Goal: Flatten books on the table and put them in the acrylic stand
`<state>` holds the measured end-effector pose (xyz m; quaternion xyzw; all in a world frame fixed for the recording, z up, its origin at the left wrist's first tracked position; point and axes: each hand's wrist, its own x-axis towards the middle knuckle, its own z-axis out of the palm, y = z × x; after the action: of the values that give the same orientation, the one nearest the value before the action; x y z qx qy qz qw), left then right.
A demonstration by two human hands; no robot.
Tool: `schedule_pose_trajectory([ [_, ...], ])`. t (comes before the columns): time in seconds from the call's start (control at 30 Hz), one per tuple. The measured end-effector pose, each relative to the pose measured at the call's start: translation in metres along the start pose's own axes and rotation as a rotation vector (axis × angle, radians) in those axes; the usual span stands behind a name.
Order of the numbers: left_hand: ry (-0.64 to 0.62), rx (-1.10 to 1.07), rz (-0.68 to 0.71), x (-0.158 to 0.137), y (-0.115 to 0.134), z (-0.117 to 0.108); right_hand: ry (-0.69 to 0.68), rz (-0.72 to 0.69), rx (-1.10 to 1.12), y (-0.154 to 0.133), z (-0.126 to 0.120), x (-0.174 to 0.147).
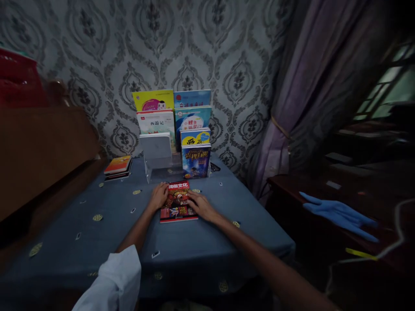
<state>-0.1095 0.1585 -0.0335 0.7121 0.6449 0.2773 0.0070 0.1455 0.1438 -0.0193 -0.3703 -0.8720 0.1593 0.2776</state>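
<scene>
A book with a red cover (177,211) lies flat on the blue tablecloth, its cover showing a colourful mask picture and white title characters. My left hand (158,197) rests along its left edge, fingers laid toward the upper corner. From the other side my right hand (202,206) touches the cover, fingers stretched over its right part and apart from each other. Just beyond the book stands a clear tiered rack (158,162) with several upright books, among them a dark blue book (196,162) in the front right tier and a white-covered book (157,123) further back.
A small stack of orange-covered books (118,166) lies at the table's back left. A large brown box (42,151) stands at the left, with a red object (19,77) above it. On the right are a purple curtain (275,142) and a dark surface holding a blue glove (340,216).
</scene>
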Motion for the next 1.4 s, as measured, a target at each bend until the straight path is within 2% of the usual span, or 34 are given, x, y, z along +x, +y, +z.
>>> schedule_pose_trajectory([
  [0.17, -0.004, 0.013, -0.01, -0.003, 0.0, 0.0, -0.051, 0.028, -0.061, 0.026, 0.003, 0.043],
  [0.3, -0.015, 0.016, -0.013, -0.003, 0.0, -0.001, -0.063, 0.056, -0.083, 0.035, 0.006, 0.057],
  [0.77, -0.023, 0.027, 0.005, -0.002, 0.006, -0.011, -0.11, 0.079, -0.15, 0.029, 0.004, 0.059],
  [1.4, -0.018, 0.029, 0.031, 0.0, 0.003, -0.011, -0.113, 0.063, -0.163, 0.03, 0.004, 0.062],
])
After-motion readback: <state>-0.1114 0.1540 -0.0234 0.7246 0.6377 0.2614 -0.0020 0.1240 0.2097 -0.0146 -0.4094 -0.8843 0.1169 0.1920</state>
